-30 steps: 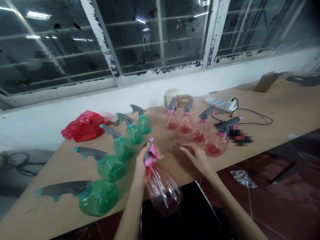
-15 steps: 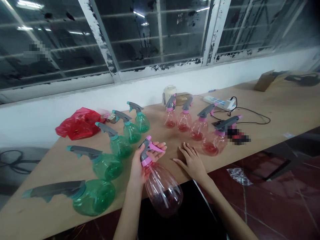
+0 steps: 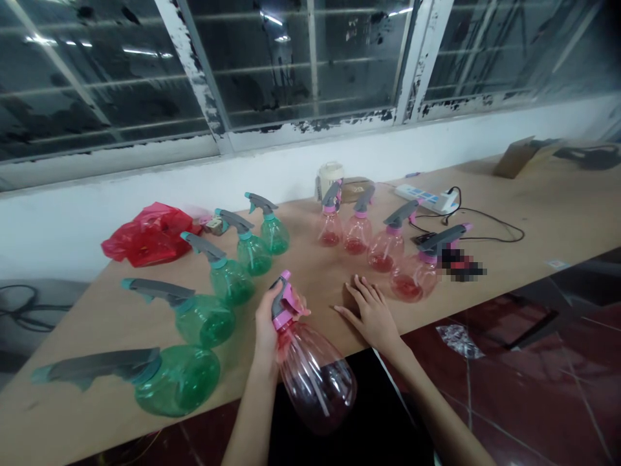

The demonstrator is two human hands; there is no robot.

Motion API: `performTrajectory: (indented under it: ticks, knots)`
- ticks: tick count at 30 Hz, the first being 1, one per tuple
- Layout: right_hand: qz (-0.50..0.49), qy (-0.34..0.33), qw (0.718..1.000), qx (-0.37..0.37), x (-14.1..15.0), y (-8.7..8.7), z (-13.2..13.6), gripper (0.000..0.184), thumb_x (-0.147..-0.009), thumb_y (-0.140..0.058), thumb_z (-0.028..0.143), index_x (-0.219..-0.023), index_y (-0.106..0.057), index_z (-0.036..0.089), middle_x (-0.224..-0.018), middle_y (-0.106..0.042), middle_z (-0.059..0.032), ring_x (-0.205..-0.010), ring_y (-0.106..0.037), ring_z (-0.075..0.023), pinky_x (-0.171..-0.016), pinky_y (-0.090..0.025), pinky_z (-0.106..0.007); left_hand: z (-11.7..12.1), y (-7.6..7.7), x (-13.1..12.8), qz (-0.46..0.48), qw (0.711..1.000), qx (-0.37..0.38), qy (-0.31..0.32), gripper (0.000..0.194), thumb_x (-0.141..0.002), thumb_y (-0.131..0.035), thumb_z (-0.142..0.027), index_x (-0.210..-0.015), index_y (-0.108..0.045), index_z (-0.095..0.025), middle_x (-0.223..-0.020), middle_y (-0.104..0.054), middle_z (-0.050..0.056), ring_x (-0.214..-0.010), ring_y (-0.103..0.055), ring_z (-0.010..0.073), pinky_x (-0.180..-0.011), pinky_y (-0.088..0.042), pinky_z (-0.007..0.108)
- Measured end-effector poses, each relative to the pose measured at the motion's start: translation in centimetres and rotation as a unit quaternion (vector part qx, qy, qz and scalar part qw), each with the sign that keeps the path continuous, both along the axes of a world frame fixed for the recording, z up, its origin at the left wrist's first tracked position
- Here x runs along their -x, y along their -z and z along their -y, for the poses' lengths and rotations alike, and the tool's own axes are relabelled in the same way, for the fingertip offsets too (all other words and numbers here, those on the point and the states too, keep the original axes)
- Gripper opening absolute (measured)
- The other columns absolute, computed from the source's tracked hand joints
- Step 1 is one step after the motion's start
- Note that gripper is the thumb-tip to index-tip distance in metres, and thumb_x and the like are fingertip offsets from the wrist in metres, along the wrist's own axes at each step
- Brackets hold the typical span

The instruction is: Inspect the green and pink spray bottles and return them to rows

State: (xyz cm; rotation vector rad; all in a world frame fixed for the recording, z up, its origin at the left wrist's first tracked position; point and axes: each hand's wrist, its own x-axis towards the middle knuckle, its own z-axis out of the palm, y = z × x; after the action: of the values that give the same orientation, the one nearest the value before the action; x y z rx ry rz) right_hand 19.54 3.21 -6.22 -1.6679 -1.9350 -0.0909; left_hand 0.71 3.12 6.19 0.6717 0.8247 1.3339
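Firstly, one clear pink spray bottle point(image 3: 317, 375), held tilted at the near edge of the surface point(image 3: 524, 204), head to the upper left, base to the lower right; its neck and grey-and-pink spray head point(image 3: 280, 292) are wrapped by the left hand point(image 3: 266, 317), fingers curled around by the trigger; the right hand point(image 3: 372, 317) is held open, fingers spread, nothing grasped, whether touching the surface cannot be told; handling, as judged: light, thin-walled plastic, slightly yielding, smooth and likely slippery on the rounded body; hold best taken at the narrow neck, with the trigger unpressed; contents cannot be told; alongside, five green spray bottles point(image 3: 179, 382) ranged at left; four standing pink bottles point(image 3: 414, 281) ranged at right; one red plastic bag point(image 3: 150, 233), placed beyond the green row.
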Motion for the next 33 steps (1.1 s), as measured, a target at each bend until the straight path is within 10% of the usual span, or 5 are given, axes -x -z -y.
performTrajectory:
  ticks: [17,33]
  knots:
    - [-0.012,-0.005,1.0,0.009,-0.1,0.0,0.1,0.062,-0.089,-0.04,0.056,-0.129,-0.052,0.011,-0.14,-0.045,-0.0153,-0.133,-0.036,-0.0289,-0.108,-0.028,-0.049,0.1,1.2,-0.1,0.0,0.99,-0.019,0.138,0.038,-0.075,-0.065,-0.045,-0.088,-0.07,-0.01,-0.09,-0.073,0.015,-0.099,-0.065,0.0317,-0.09,-0.047,0.041]
    - [-0.031,-0.007,0.999,0.004,-0.1,-0.1,0.1,0.061,-0.088,-0.042,0.057,-0.128,-0.053,0.012,-0.138,-0.047,-0.0165,-0.132,-0.037,-0.0289,-0.107,-0.028,-0.05,0.5,-0.6,-0.2,0.051,0.999,-0.012,-0.008,0.021,-0.078,-0.06,-0.033,-0.075,-0.067,-0.014,-0.067,-0.066,0.004,-0.076,-0.068,0.0205,-0.081,-0.052,0.035]
